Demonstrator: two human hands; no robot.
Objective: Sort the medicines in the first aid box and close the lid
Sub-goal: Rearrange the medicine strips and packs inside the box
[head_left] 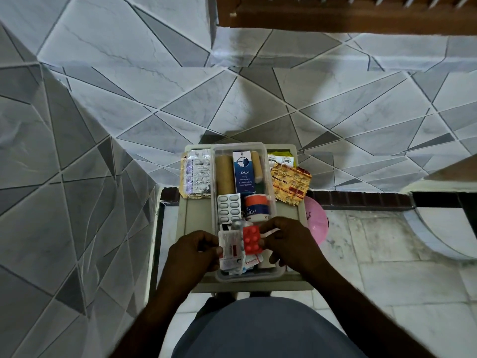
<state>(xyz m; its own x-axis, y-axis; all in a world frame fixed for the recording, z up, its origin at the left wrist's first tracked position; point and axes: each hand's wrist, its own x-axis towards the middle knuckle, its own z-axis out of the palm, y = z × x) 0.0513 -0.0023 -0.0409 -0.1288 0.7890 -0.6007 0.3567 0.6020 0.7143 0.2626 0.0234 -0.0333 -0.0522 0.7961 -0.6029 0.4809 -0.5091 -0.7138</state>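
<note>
A clear plastic first aid box (268, 274) stands open on a small beige stool (196, 215). Inside lie a blue syrup carton (243, 171), tan bandage rolls (225, 174), a white blister strip (229, 208), an adhesive tape roll (257, 205) and loose sachets at the near end. My left hand (196, 250) grips a stack of silver-white blister strips (231, 245) over the box's near end. My right hand (289, 244) pinches a red blister pack (252, 240) against that stack. No lid is visible.
Silver blister strips (197, 174) lie on the stool left of the box; orange-yellow foil strips (290, 184) lie on its right, overhanging the edge. A pink basin (316, 223) sits on the floor behind the stool's right side. Tiled walls stand left and ahead.
</note>
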